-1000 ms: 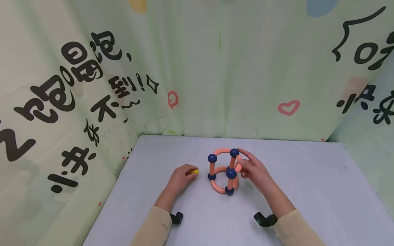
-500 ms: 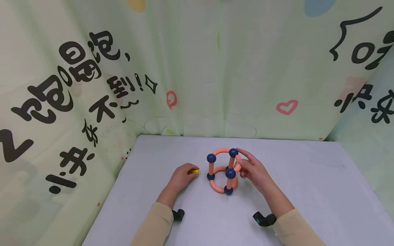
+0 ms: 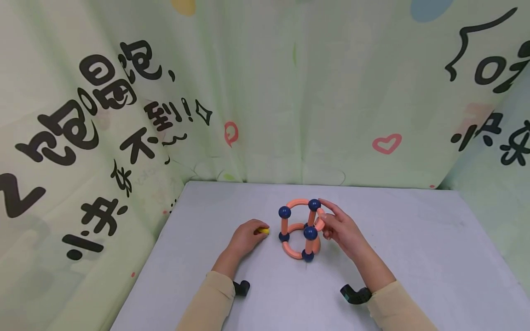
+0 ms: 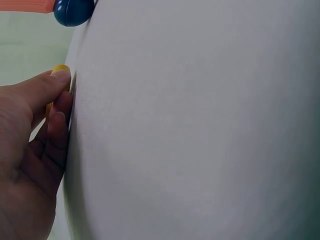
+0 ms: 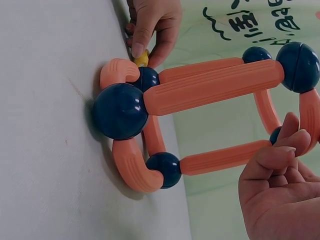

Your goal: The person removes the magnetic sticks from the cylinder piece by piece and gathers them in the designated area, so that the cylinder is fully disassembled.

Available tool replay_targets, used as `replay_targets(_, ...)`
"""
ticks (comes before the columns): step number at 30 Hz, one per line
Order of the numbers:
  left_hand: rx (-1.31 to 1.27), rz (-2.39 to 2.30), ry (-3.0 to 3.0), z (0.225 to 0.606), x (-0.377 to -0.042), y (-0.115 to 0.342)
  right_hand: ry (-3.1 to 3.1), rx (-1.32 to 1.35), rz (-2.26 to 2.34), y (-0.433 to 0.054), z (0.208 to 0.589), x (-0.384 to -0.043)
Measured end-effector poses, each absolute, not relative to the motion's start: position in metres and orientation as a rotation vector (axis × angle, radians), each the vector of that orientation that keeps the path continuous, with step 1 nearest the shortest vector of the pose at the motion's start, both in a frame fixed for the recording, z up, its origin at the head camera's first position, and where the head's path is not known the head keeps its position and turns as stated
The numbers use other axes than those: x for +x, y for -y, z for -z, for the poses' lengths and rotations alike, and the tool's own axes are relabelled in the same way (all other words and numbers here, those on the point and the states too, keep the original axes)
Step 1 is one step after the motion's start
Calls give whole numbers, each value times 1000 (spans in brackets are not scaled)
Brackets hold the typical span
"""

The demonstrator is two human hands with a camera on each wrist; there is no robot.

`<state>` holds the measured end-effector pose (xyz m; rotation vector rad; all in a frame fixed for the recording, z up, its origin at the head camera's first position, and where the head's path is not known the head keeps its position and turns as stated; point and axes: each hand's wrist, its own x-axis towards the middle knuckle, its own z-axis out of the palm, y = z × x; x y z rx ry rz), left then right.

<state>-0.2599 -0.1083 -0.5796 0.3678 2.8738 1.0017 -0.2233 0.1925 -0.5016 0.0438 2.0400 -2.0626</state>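
A frame of orange rods and dark blue balls (image 3: 310, 233) stands on the table, with straight upright rods (image 5: 215, 86) between curved rods at bottom and top. My right hand (image 3: 342, 228) pinches a curved orange rod (image 5: 311, 117) at the top right, its index finger reaching up by the back ball (image 3: 314, 205). To the left of the frame, my left hand (image 3: 246, 237) rests low at the table and pinches a small yellow piece (image 3: 264, 231) between thumb and fingers. Only the tip of that yellow piece (image 4: 61, 68) shows clearly; a small gap parts it from the frame.
A white cloth-covered table (image 3: 414, 248) spreads around both hands. Behind and beside it hangs a pale green curtain (image 3: 265, 92) with black writing. Dark wrist cameras (image 3: 356, 295) sit at both cuffs.
My left hand has edged slightly right with the yellow piece, closer to the frame. The right hand keeps its hold, and the frame stays in place.
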Motion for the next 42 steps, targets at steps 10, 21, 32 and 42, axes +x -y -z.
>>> replay_targets(10, 389, -993, -2886, 581, -260, 109, -2039, 49, 2059, -192, 501, -223)
replay_targets(21, 322, -1080, -2859, 575, -257, 107, -2025, 36, 2069, -192, 501, -224)
replay_targets(32, 330, -1463, -2702, 546, -253, 92, -2014, 23, 2075, -193, 502, -223)
replay_targets(42, 458, -1572, -2657, 519, -248, 75, -2034, -13, 2013, -193, 503, -223)
